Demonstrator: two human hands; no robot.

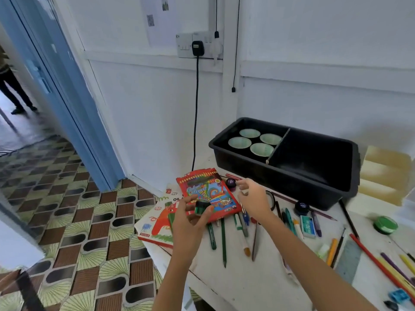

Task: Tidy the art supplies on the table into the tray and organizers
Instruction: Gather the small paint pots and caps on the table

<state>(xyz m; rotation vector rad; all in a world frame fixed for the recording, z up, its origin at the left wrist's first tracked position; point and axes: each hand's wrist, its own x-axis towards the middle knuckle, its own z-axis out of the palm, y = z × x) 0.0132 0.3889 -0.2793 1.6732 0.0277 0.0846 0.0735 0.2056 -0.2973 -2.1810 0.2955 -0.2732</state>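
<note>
While the left hand [190,217] pinches a small green paint pot [201,208] at lower centre, the right hand [254,199] hovers beside it with loose, empty fingers.
The pot hangs over a red colour-pencil pack [202,187]; the black tray [292,175], with four pale cups [239,142] in its left compartment, sits at centre right.

Small green pot [202,207] above red pencil pack [206,187], black tray [292,182] behind

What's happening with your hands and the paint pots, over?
Left hand pinches green paint pot. Right hand open, holding nothing, beside purple paint pot. Black tray behind, cups in its left compartment. Pencils and pens loose on table.
</note>
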